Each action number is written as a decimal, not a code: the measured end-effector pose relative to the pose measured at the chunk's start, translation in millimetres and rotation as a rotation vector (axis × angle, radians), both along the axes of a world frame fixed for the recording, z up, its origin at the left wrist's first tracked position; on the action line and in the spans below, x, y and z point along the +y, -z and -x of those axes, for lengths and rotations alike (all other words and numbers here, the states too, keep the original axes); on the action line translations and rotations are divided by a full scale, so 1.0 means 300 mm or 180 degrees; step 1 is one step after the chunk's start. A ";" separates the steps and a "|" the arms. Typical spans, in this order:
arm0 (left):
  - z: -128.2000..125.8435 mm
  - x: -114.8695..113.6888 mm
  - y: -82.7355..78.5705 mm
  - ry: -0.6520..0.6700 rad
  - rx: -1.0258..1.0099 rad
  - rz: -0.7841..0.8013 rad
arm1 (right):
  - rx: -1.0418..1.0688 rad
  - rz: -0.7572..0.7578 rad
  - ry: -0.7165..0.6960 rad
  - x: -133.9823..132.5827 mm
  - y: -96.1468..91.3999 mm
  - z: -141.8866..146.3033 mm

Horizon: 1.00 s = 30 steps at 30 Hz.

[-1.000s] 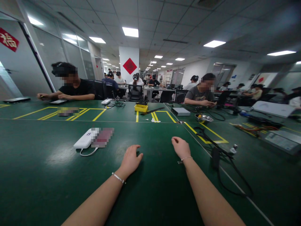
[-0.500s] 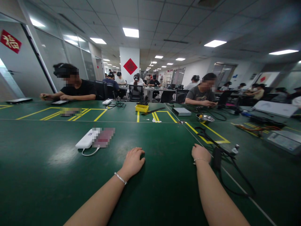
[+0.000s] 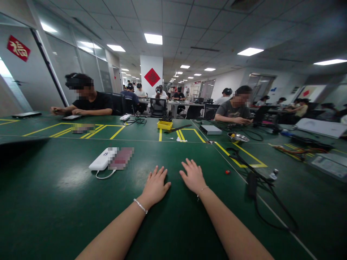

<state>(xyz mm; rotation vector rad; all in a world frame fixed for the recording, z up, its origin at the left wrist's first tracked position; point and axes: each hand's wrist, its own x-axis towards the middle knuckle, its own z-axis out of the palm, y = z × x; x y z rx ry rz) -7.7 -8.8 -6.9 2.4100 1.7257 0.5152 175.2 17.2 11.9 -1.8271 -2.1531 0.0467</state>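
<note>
My left hand (image 3: pixel 155 185) lies flat on the green table mat (image 3: pixel 67 216), fingers stretched out, holding nothing. Beside it, a little to the right, my right hand (image 3: pixel 192 176) also rests palm down with its fingers spread and empty. A small red object (image 3: pixel 227 172) lies on the mat to the right of my right hand. A white power bank (image 3: pixel 102 159) with a white cable sits to the upper left of my left hand.
A black cable and adapter (image 3: pixel 252 182) trail along the right. Further back stand a yellow tray (image 3: pixel 165 125), a grey box (image 3: pixel 210 129) and a metal bowl (image 3: pixel 238 137). Two people sit across the table, others behind them.
My right hand moved right to the cable, then came back left beside my left hand and spread flat. A small red object now lies where it had been.
</note>
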 end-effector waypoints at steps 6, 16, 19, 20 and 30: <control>0.000 -0.002 0.000 0.0075 0.0053 0.0060 | -0.0083 0.0385 -0.0940 -0.059 0.054 0.114; 0.006 -0.006 -0.005 0.0182 -0.0047 0.0110 | -0.0133 -0.0273 0.0542 0.016 -0.058 -0.101; 0.009 -0.006 -0.004 0.0206 -0.0053 0.0098 | -0.0157 -0.0374 0.2174 0.029 -0.063 -0.289; 0.009 -0.005 -0.003 0.0205 -0.0047 0.0092 | -0.0078 -0.0215 0.2492 0.028 -0.055 -0.344; 0.008 -0.013 -0.016 0.0209 -0.0050 0.0175 | 0.0114 0.0353 0.2531 0.042 0.020 -0.464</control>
